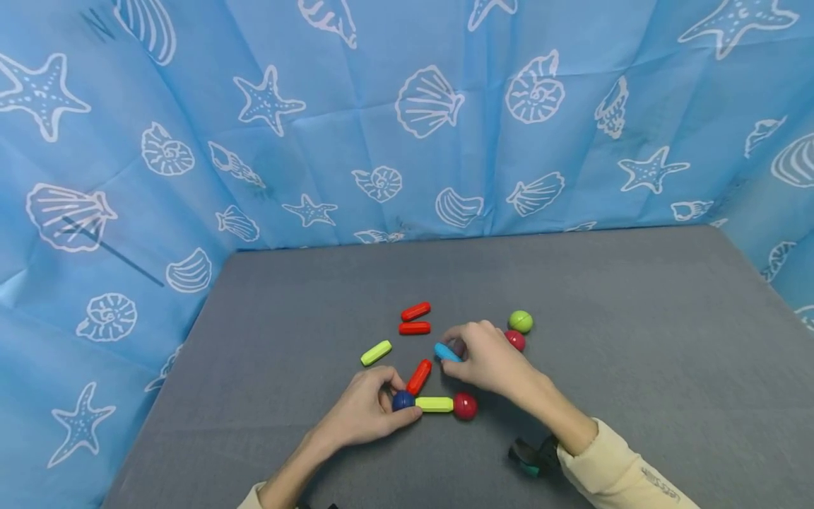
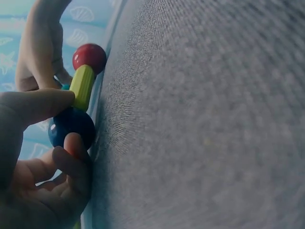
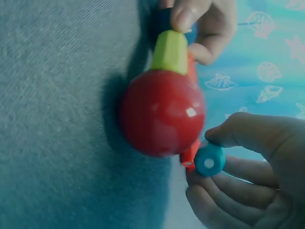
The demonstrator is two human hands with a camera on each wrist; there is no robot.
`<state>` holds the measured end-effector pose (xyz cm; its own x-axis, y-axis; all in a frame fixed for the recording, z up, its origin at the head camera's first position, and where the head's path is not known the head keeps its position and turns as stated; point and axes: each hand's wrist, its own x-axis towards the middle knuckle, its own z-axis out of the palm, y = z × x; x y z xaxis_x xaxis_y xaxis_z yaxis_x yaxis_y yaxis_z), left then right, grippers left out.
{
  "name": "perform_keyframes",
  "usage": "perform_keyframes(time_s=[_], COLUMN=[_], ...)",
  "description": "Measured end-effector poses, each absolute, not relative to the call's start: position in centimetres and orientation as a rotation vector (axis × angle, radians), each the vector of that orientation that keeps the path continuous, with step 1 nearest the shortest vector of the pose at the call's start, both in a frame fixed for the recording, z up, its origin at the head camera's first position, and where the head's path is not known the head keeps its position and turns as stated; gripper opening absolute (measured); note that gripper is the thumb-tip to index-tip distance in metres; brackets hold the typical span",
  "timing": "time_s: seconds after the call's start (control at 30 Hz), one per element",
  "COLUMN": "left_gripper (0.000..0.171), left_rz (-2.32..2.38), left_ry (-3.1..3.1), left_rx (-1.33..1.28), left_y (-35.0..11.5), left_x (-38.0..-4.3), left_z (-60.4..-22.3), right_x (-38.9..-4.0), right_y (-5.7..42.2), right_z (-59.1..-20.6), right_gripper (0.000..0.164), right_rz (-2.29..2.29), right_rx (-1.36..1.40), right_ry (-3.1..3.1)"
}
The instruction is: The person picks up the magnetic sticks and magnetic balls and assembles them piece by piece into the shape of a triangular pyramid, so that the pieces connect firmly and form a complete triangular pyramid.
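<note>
My left hand [image 1: 365,410] pinches a dark blue ball [image 1: 403,401] between thumb and fingers, low over the grey cloth. A yellow-green rod [image 1: 434,404] runs from that ball to a red ball [image 1: 465,406]. From the blue ball a red rod [image 1: 419,377] slants away toward the back. Between the thumb and fingers of my right hand [image 1: 490,357] is a light blue rod [image 1: 448,352]; the right wrist view shows a pale round spot in the end of this blue rod [image 3: 209,160]. The right hand is just behind the joined pieces.
Beyond my hands lie a loose yellow-green rod [image 1: 376,353] and two red rods, one nearer [image 1: 415,328] and one farther [image 1: 416,311]. A green ball [image 1: 521,322] and a partly hidden red ball [image 1: 515,340] sit past my right hand. A shell-patterned blue curtain [image 1: 381,127] borders the table.
</note>
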<state>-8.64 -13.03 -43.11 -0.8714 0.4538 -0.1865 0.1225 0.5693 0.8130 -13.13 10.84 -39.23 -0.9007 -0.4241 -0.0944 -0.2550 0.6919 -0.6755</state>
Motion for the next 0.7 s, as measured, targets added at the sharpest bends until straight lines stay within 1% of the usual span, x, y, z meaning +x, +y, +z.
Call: perform_keyframes(time_s=[0.13,0.2,0.37,0.7], left_gripper=[0.028,0.028,0.029,0.033], left_rz=[1.189,1.180,1.165,1.175], left_ry=[2.443,2.440,2.446,2.412], left_rx=[0.478,0.474,0.465,0.430], left_y=[-12.9,-12.8,-12.7,-12.8], left_x=[-8.6,-8.6,-8.6,-8.6], left_z=[-43.0,-43.0,-43.0,-43.0], right_x=[-12.6,-12.4,-12.2,-12.0], right_y=[11.6,11.9,12.3,12.7], right_z=[-39.1,-39.1,-39.4,-39.7], right_gripper=[0.037,0.033,0.028,0.030], right_rz=[-1.075,-1.115,-1.220,-1.295], right_rx=[-0.635,-0.656,-0.630,-0.590], right_ry=[2.647,2.641,2.600,2.492])
